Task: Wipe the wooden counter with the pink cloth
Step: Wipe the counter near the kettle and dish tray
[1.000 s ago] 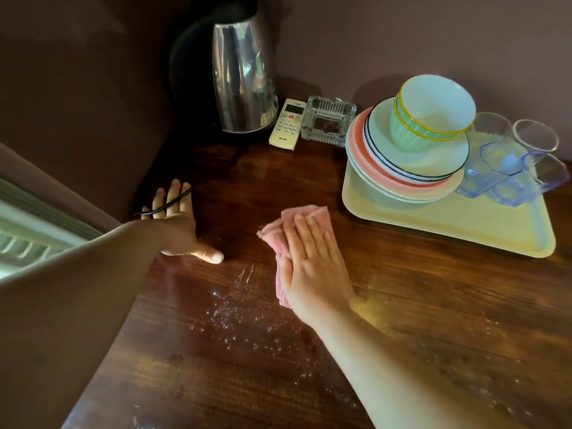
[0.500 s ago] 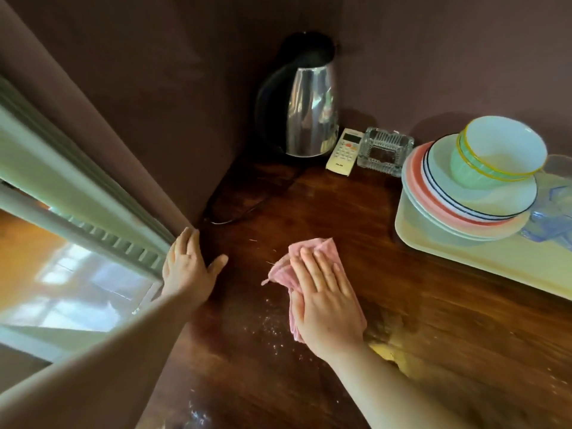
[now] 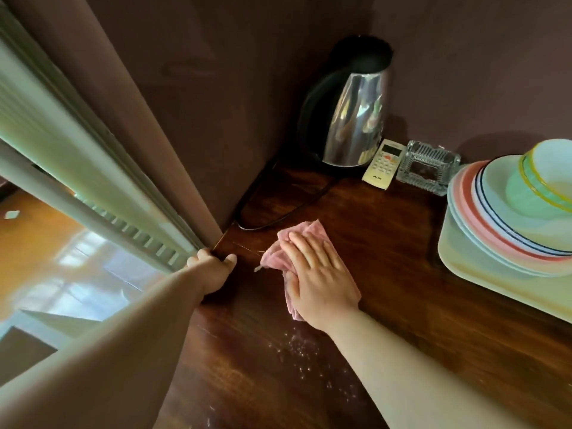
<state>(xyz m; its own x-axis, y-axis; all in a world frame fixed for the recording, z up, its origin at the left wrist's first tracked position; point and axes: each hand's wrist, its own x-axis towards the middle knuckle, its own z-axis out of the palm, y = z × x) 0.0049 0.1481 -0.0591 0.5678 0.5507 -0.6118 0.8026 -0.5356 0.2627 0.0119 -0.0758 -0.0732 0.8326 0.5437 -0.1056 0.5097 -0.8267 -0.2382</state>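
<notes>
- Fingers (image 3: 305, 253) of the right hand (image 3: 322, 283) lie straight and flat, pressing the pink cloth (image 3: 305, 232) onto the wooden counter (image 3: 402, 305) near its left edge; half a second ago the left hand (image 3: 213, 267) lay spread on the counter, and it now curls over that edge beside the wall
- Remote control (image 3: 383, 164) shows small print on its lower end, too blurred to read
- Cloth soft and crumpled; counter dark, glossy, grained, with pale crumbs (image 3: 305, 348); steel kettle (image 3: 356, 119) mirror-bright; ribbed glass ashtray (image 3: 425, 167); stacked plates (image 3: 483, 218) on a cream tray (image 3: 495, 289)
</notes>
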